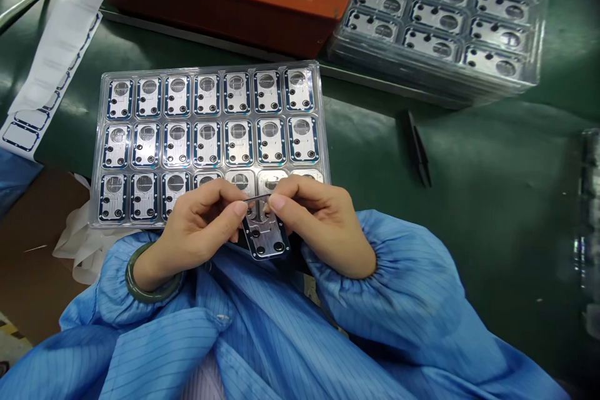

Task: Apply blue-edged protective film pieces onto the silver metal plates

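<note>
Between my two hands is a small clear rectangular plate (266,237) with a dark blue border and several black round spots. My left hand (206,222) is closed, pinching its upper left corner between thumb and fingers. At the upper right corner, my right hand (319,215) pinches the same plate. Its far edge is tilted up, and the fingertips partly cover it. Just beyond my hands lies a clear plastic tray (325,137) holding rows of similar silvery plates with blue borders. My hands hide part of its nearest row.
Black tweezers (416,147) lie on the green table (445,200) to the right. An orange machine (210,0) with a red button stands behind the tray. Stacked filled trays (469,84) sit at the back right. A white strip of blue-outlined stickers (51,69) lies at left.
</note>
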### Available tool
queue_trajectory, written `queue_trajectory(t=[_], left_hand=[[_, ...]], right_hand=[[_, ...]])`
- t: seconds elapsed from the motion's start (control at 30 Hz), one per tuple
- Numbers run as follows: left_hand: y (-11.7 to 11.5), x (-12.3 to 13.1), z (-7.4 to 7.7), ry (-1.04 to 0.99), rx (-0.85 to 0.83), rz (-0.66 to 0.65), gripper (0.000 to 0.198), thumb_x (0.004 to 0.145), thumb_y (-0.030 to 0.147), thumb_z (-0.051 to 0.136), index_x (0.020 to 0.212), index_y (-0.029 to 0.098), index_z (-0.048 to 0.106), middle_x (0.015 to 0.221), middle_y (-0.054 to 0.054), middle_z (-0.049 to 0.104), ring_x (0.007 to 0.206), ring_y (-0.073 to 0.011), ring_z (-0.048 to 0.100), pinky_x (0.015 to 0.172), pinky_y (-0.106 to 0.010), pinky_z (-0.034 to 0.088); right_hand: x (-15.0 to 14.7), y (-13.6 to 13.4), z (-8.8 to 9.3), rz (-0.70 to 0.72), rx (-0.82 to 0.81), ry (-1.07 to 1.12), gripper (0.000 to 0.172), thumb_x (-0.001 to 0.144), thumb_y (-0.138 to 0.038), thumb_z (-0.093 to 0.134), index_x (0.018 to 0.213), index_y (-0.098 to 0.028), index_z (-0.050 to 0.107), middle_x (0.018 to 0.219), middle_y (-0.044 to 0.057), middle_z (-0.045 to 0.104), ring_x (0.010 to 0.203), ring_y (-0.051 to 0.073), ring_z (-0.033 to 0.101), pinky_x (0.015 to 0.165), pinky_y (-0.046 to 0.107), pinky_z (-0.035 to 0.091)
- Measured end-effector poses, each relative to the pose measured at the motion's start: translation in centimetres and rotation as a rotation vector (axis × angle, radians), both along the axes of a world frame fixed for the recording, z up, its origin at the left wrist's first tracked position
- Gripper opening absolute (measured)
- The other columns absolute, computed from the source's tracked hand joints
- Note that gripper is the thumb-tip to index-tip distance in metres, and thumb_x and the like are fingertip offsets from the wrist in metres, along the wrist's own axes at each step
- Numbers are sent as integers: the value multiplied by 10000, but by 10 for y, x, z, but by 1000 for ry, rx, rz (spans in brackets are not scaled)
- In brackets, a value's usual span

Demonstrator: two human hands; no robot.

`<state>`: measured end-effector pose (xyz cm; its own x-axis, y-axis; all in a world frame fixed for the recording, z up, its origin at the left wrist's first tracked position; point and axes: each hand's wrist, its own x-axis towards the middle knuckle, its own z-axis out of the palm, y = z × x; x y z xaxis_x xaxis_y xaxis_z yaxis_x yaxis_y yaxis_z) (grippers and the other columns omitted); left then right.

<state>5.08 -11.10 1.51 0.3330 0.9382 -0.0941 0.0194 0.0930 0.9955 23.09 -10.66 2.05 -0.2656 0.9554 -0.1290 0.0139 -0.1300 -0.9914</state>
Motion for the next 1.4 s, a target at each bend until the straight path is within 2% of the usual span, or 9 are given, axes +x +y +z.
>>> queue_trajectory(t=[0.13,0.3,0.43,0.87,1.0,1.1,1.2,1.3,1.4], left_hand=[[0,0,-2,0,5,12,102,872,241,597,799,170,605,579,35,565,442,-50,555,416,-123,452],[1,2,-6,-108,-64,235,108,870,275,610,818,180,600,543,51,571,406,-46,534,383,-115,440],[0,5,-10,-134,-28,352,94,860,275,626,844,183,609,542,56,573,411,-49,541,395,-120,453],[-1,7,-14,-141,27,400,109,869,299,615,842,196,588,502,72,566,387,-54,522,394,-136,452],[0,3,-6,-153,-44,372,129,881,318,593,829,201,579,493,73,556,378,-61,511,385,-152,442],[3,-4,4,41,36,358,125,884,316,583,849,196,589,515,59,557,409,-70,525,413,-167,445],[8,-9,9,432,253,229,77,873,247,582,853,181,616,602,24,596,504,-83,554,493,-188,450],[13,-9,3,724,437,83,95,876,219,546,889,170,626,740,-21,646,634,-120,586,592,-235,469],[13,-4,-6,811,517,71,179,892,218,514,1029,153,610,776,-40,647,695,-146,599,664,-274,488]], right_hand=[[-1,-1,0,-12,12,-16,225,861,-259,573,653,-183,534,573,-47,491,505,71,433,474,211,362],[2,1,2,93,17,-44,300,904,-362,517,665,-181,536,570,-31,504,529,85,460,497,223,375],[7,2,1,174,42,-35,192,882,-312,541,757,-171,577,625,-12,550,556,96,488,510,233,394],[6,1,0,151,5,-50,40,784,-198,589,782,-168,563,613,-19,563,502,81,517,456,211,432],[7,-1,-4,136,-63,107,76,832,-238,580,856,-170,555,654,-26,583,480,87,590,455,211,483],[7,-3,-10,26,-93,225,172,882,-332,573,976,-191,538,702,-34,602,458,88,604,426,211,501],[5,-3,-12,-59,-76,249,225,882,-393,587,990,-201,545,690,-43,602,436,82,588,395,201,492],[3,-2,-10,-81,-67,196,216,878,-397,596,936,-191,565,662,-44,591,420,72,572,390,189,482],[2,-1,-7,-66,-52,144,210,872,-388,606,874,-181,580,634,-39,580,412,68,560,391,184,479]])
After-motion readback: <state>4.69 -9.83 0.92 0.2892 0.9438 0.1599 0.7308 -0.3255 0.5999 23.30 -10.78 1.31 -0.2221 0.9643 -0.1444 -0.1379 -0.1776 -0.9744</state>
